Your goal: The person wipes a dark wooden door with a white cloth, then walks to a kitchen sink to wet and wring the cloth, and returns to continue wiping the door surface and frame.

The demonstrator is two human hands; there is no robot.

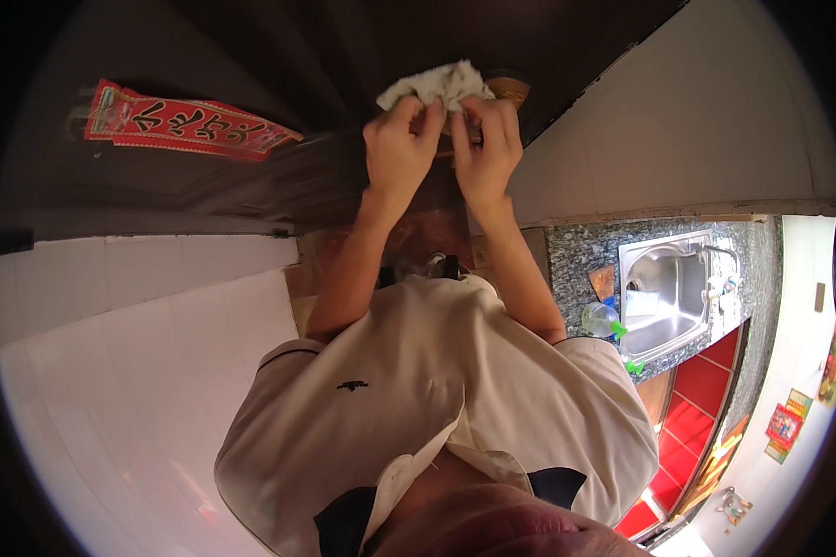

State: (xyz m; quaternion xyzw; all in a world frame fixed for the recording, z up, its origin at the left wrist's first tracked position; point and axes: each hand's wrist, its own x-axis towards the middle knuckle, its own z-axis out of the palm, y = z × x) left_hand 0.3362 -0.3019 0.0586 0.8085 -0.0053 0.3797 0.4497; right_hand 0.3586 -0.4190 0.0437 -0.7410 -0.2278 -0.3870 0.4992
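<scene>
A crumpled white cloth [439,82] is pinched between the fingertips of both my hands, up against a dark brown panel [320,35]. My left hand [400,143] grips its left side with thumb and bent fingers. Close beside it, my right hand [489,143] grips the right side. A brownish, rounded object [510,88] shows just behind my right fingers; they partly hide it, and I cannot tell what it is.
A red paper strip with writing [188,124] is on the dark surface at left. A steel sink [669,292] is set in a speckled stone counter [578,244] at right, with a clear plastic bottle [600,319] beside it. White tiled wall [111,362] runs along the left.
</scene>
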